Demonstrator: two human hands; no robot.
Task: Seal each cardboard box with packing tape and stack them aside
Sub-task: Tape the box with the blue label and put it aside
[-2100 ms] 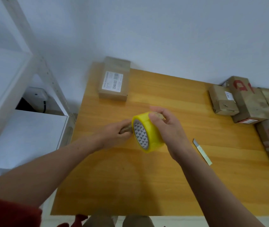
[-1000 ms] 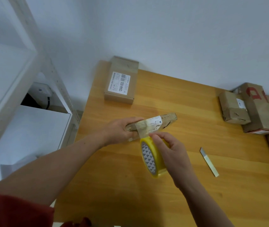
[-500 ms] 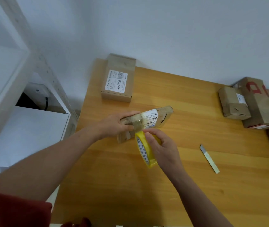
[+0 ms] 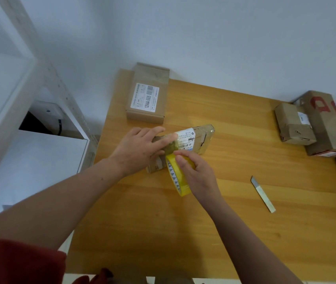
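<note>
A small flat cardboard box (image 4: 199, 138) with a white label lies on the wooden table (image 4: 234, 232) near its middle. My left hand (image 4: 140, 149) lies over the box's left end, fingers stretched along its top and pressing on a strip of clear tape. My right hand (image 4: 195, 175) grips the yellow tape roll (image 4: 176, 179), held on edge against the box's near side, with tape running from the roll up onto the box.
A labelled flat box (image 4: 146, 95) sits at the table's far left corner. Several brown boxes (image 4: 314, 124) are piled at the right edge. A knife blade (image 4: 262, 193) lies right of my hands. White metal shelving (image 4: 30, 89) stands to the left.
The box went from lifted and tilted down onto the table. The tape roll moved from over the box to its near side. My left hand shifted onto the top, fingers flattening.
</note>
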